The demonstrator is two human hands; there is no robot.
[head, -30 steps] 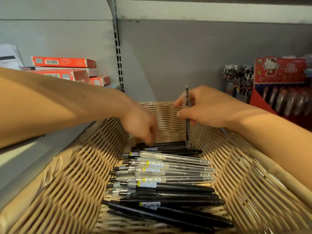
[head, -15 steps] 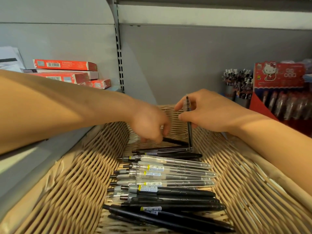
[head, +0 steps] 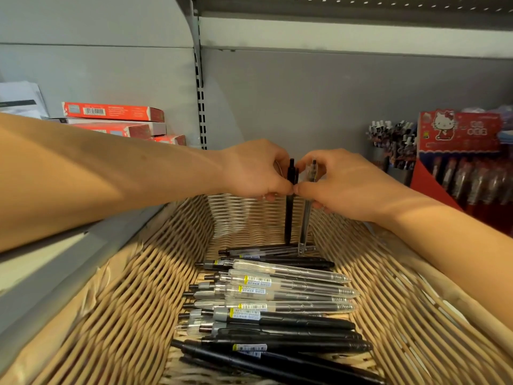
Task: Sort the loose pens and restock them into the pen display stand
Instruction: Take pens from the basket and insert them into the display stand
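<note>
Sorting looks barely begun: the left hand (head: 254,170) pinches a black pen (head: 289,215) and the right hand (head: 347,184) a clear pen (head: 305,220) upright over the wicker basket (head: 133,301), where many loose pens (head: 272,307) remain unsorted.

- You're at a stationery shop shelf: grey slotted upright (head: 200,87) beyond your hands.
- Barcoded pens (head: 266,294) in the wicker basket (head: 119,301) below; carded pen display (head: 460,151) to their right.

Beside us, stacked red boxes (head: 112,112) at the shelf's left end, white papers (head: 20,98) behind them, our slotted upright (head: 200,93) on the grey back panel (head: 319,101)
</note>
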